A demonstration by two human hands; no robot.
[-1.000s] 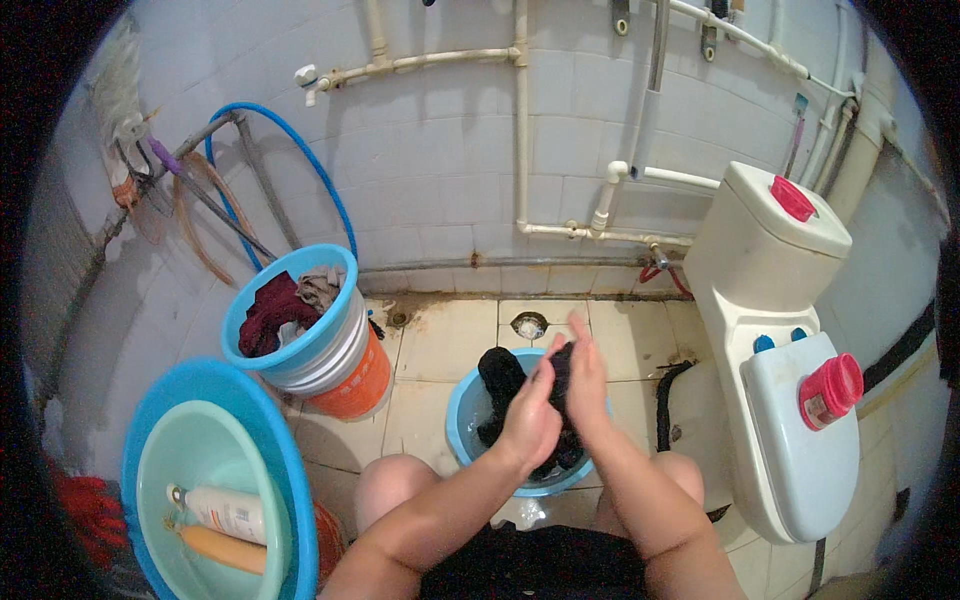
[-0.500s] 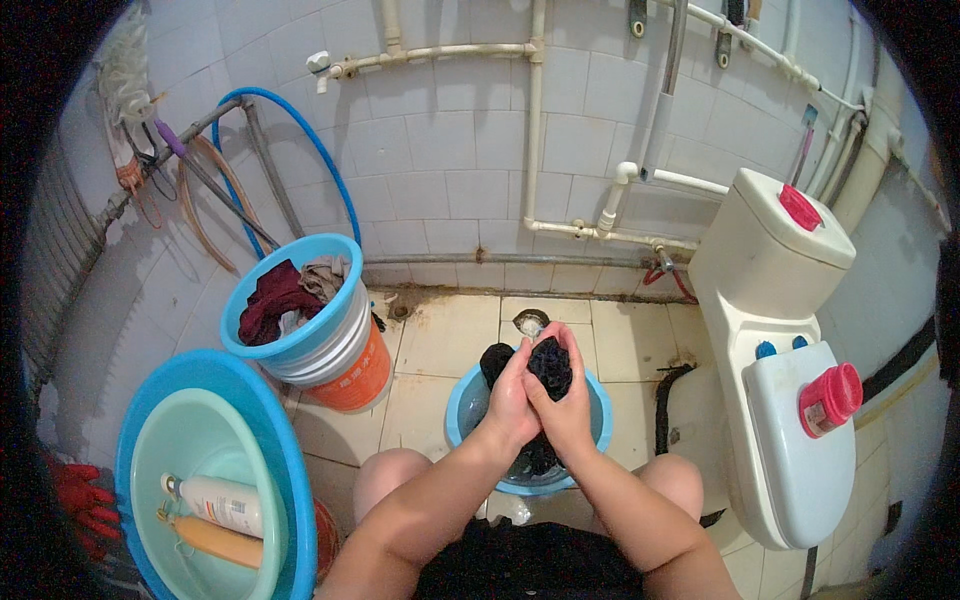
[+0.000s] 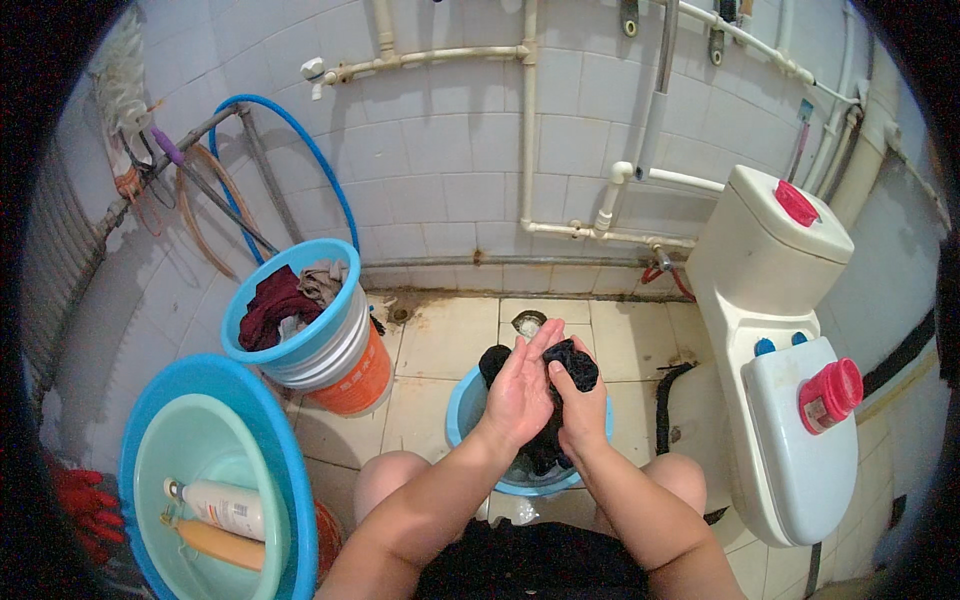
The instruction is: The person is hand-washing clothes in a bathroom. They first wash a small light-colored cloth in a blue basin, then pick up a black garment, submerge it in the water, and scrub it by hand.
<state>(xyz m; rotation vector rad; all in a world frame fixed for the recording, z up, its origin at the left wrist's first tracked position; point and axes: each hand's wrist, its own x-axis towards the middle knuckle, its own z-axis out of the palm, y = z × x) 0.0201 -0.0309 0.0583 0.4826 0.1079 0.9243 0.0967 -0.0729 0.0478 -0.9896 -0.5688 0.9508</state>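
The toilet (image 3: pixel 790 400), the largest thing here, stands just to the right of the small blue basin (image 3: pixel 470 400), and the risks are best told outward from that basin. Left of the basin and well apart from it, a big blue tub (image 3: pixel 245 400) holds a pale green bowl with two bottles (image 3: pixel 220 510) lying in it. Between that tub and the basin stands a stack of buckets (image 3: pixel 335 350) with dark red and grey clothes (image 3: pixel 275 300) heaped on top; if the basin is jostled or water slops toward it, that pile looks top-heavy enough to slide off. The basin itself sits on the tiled floor (image 3: pixel 450 335) between the person's knees, and any hard wringing above it could send water over its low rim and leave the tiles slick underfoot. Above the basin, the dark wet cloth (image 3: pixel 572 362) is held up between both hands. The right hand (image 3: pixel 580 410) has its fingers closed tight round the cloth, while the left hand (image 3: pixel 520 385) lies flat against it with fingers straight and together, pressing rather than gripping. With only one hand truly gripping, I judge the soaked cloth could slip and drop back, splashing water toward the floor drain (image 3: pixel 528 322) just behind the basin.
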